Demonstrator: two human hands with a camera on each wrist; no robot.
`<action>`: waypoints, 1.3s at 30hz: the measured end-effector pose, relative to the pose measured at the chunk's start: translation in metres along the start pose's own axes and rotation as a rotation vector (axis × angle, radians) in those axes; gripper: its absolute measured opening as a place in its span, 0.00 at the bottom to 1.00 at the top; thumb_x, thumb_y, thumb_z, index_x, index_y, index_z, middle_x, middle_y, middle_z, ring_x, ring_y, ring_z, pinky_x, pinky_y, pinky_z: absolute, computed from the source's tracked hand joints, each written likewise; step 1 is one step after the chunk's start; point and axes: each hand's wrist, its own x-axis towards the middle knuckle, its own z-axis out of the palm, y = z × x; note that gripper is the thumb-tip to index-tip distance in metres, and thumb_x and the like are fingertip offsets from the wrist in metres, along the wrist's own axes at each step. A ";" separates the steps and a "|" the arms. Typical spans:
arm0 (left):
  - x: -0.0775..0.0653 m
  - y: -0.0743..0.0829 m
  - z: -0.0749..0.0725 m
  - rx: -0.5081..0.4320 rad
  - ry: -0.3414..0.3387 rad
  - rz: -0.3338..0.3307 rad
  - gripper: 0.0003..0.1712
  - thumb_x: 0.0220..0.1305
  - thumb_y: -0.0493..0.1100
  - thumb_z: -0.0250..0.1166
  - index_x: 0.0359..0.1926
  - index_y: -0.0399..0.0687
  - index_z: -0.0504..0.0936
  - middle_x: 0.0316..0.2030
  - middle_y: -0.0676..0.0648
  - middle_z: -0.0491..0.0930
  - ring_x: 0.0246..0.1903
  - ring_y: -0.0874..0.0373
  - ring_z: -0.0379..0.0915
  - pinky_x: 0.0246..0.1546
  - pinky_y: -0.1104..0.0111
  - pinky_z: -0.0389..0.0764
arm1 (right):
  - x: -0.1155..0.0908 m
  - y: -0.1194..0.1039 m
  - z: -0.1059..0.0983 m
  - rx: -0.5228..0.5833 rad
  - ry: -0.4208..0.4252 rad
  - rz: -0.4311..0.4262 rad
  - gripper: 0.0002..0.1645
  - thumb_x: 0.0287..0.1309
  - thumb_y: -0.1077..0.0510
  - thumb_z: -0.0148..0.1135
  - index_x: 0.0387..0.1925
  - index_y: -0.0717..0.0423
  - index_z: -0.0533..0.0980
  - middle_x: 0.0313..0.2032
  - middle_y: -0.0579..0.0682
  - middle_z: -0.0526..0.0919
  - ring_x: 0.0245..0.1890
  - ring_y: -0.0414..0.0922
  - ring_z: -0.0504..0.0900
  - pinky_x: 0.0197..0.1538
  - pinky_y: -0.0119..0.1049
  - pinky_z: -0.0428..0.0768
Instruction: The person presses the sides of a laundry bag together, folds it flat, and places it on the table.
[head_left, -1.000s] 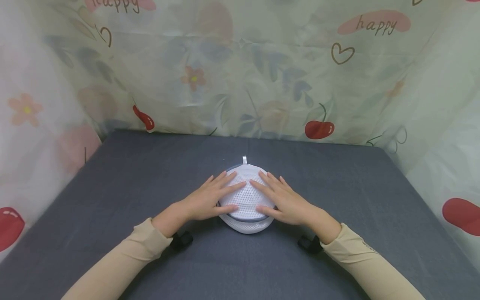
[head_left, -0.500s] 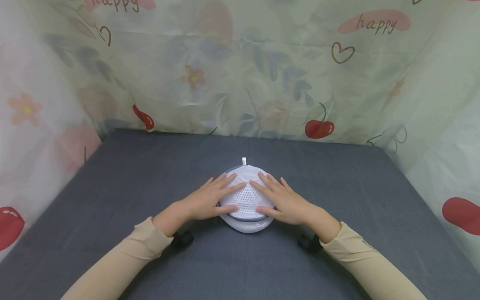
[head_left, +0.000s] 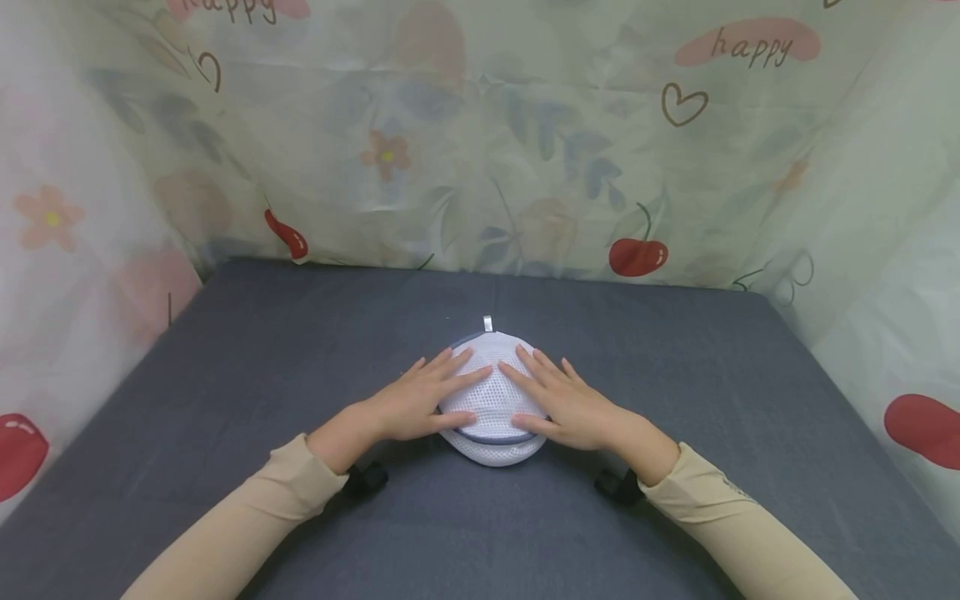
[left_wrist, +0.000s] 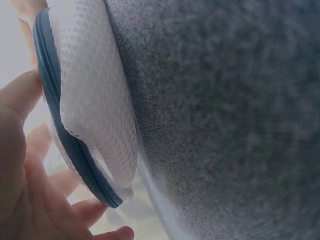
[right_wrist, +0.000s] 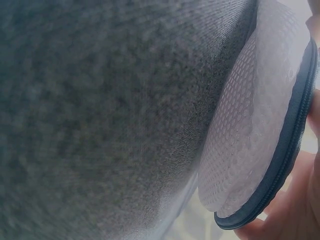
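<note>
A white mesh laundry bag (head_left: 491, 396) with a blue-grey zipper (left_wrist: 75, 145) lies on the dark grey table in front of me, a small pale tag (head_left: 488, 323) at its far end. My left hand (head_left: 416, 402) rests on its left side with fingers spread over the mesh. From the right, my right hand (head_left: 576, 407) lies on it the same way, the two sets of fingertips apart near the middle. Both wrist views show the puffed side of the bag below the zipper, against the table cloth, with fingers (right_wrist: 300, 180) along the zippered rim.
Dark grey cloth covers the table (head_left: 675, 358). Patterned fabric (head_left: 510, 133) with cherries, flowers and hearts hangs behind it and along both sides. A black wrist-worn device (head_left: 366, 481) sits under the left wrist, and another black device (head_left: 618, 486) under the right.
The far end of the bag, with its tag, has come slightly toward me in the head view. Both hands stay nearly where they were, fingers spread on the mesh.
</note>
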 end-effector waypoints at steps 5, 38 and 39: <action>0.000 0.001 0.000 0.002 -0.012 -0.009 0.38 0.64 0.65 0.50 0.72 0.69 0.48 0.74 0.48 0.40 0.73 0.43 0.35 0.68 0.41 0.44 | 0.000 0.000 0.002 -0.003 -0.008 0.004 0.43 0.64 0.35 0.46 0.73 0.39 0.42 0.74 0.52 0.37 0.74 0.56 0.40 0.68 0.64 0.44; 0.000 -0.001 0.001 -0.017 -0.039 -0.019 0.37 0.65 0.65 0.50 0.72 0.69 0.49 0.74 0.49 0.41 0.73 0.44 0.35 0.67 0.40 0.45 | 0.003 -0.001 0.002 -0.013 -0.057 0.022 0.43 0.64 0.34 0.44 0.73 0.38 0.40 0.74 0.52 0.36 0.74 0.56 0.38 0.68 0.65 0.46; 0.000 -0.001 0.001 -0.016 -0.040 -0.021 0.37 0.65 0.65 0.50 0.72 0.69 0.49 0.74 0.49 0.41 0.74 0.44 0.35 0.67 0.40 0.45 | 0.003 -0.001 0.002 -0.013 -0.058 0.022 0.43 0.64 0.34 0.44 0.73 0.39 0.40 0.74 0.52 0.36 0.74 0.56 0.38 0.68 0.66 0.46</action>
